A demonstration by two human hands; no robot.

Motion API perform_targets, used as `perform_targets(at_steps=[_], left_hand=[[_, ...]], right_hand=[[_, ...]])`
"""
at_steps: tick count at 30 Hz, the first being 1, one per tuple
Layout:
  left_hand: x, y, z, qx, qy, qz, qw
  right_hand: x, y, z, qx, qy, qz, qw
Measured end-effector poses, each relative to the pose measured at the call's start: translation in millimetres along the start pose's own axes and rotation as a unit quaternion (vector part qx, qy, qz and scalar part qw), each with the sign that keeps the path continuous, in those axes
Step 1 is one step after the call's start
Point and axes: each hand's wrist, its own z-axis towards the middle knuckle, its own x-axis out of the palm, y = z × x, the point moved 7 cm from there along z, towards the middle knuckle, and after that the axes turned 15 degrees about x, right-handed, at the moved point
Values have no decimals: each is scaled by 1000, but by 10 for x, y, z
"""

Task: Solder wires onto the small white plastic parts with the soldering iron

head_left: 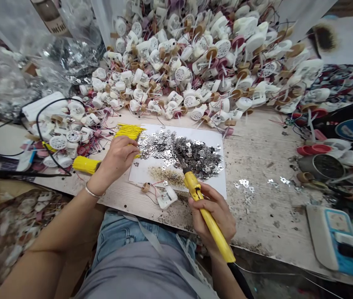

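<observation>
We find the soldering iron [218,236] lying on a diagonal, its yellow handle running from the lower right of the frame up and to the left, its thin tip reaching into the silvery metal tabs [191,155] heaped on a white card [207,141]. Our right hand [212,216] is the nearer one, its fingers [209,199] wrapped closely around the handle. Left of the tip, our left hand [117,160] has its fingers [123,145] curled tight over a bundle of yellow wires [129,132], whose ends stick out past them toward the tabs. Just below the card sit a small white plastic housing [166,197] with red wires and a tan ring [145,187]. Another yellow bundle [85,165] lies on the workbench [257,216] at left, and white fan housings [179,62] pile up across the top of the frame.
</observation>
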Motion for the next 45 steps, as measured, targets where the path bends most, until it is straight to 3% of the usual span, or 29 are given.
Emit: perform_targets(at_steps=[4,8,14,18,26,32,36,40,43,45], left_hand=[[60,-13,13,15,29,7,999],[-35,-78,41,8,12,28,1000],[115,-175,96,31,85,5,996],[170,-164,74,28,84,24,996],[72,-119,-34,-1,80,-16,997],[82,-515,113,3,65,-191,979],[76,-890,150,45,-20,-293,955],[-59,-1184,47,146,-109,-255,950],[-184,-1195,-45,168,-125,-195,958],[-286,-1060,-89,150,-151,-140,967]], right_hand=[[-15,-33,-31,2,2,-1,1000],[-48,-53,-52,0,-10,2,1000],[-81,-76,-63,2,-14,3,1000],[-97,-71,-65,2,-15,5,1000],[-55,-62,-50,-5,-9,19,1000],[-31,-32,0,39,-33,78,996],[215,79,179,84,19,112,990],[397,162,305,76,55,88,992],[397,171,297,46,36,59,997],[365,137,275,48,9,47,998]])
